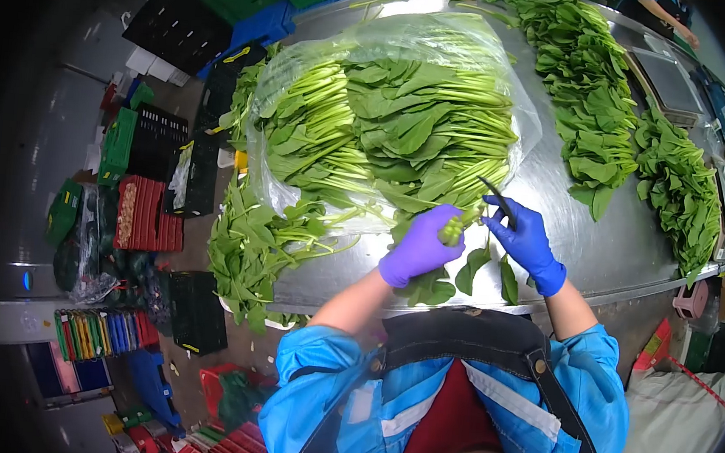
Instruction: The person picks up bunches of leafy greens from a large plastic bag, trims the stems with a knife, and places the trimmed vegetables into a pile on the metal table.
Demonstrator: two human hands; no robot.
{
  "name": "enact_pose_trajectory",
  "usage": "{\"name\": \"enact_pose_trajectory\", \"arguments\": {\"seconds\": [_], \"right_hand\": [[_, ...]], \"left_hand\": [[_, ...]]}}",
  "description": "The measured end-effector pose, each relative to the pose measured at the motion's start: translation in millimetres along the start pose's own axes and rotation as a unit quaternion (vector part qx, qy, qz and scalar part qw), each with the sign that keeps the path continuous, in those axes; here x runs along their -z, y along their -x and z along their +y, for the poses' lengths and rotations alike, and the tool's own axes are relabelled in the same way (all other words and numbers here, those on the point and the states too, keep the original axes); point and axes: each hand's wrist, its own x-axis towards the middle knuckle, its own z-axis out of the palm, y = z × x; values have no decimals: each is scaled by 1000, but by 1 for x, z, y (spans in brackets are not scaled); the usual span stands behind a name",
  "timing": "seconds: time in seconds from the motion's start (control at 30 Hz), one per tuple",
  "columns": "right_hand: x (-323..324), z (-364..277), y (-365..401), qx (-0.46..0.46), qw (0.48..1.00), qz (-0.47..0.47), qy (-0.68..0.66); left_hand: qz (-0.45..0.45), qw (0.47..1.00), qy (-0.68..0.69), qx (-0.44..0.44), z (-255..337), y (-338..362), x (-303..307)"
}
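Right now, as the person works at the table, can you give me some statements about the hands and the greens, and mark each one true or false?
1. The left hand grips a small bunch of greens near the stem ends. True.
2. The right hand is empty. False: it holds a knife, with the blade pointing away from the person.
3. Both hands wear gloves. True.
4. The big heap of greens lies in a wooden box. False: it lies on a clear plastic bag on the steel table.
5. A long pile of leaves lies further along the table, outside the bag. True.
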Motion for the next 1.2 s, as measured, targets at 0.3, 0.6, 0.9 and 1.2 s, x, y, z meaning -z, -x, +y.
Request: {"name": "enact_pose_trajectory", "arguments": {"seconds": [0.3, 0.6, 0.9, 1.2], "right_hand": [[-34, 27, -9, 211, 968, 41, 130], [-14, -11, -4, -90, 951, -116, -271], [-7, 10, -15, -184, 939, -68, -283], [-29, -13, -19, -105, 940, -111, -305]], "left_hand": [[-23, 941, 303, 147, 9, 9, 12], [-8, 984, 155, 89, -8, 13, 12], [202, 914, -349, -57, -31, 21, 43], [-23, 937, 279, 209, 1, -7, 21]]}}
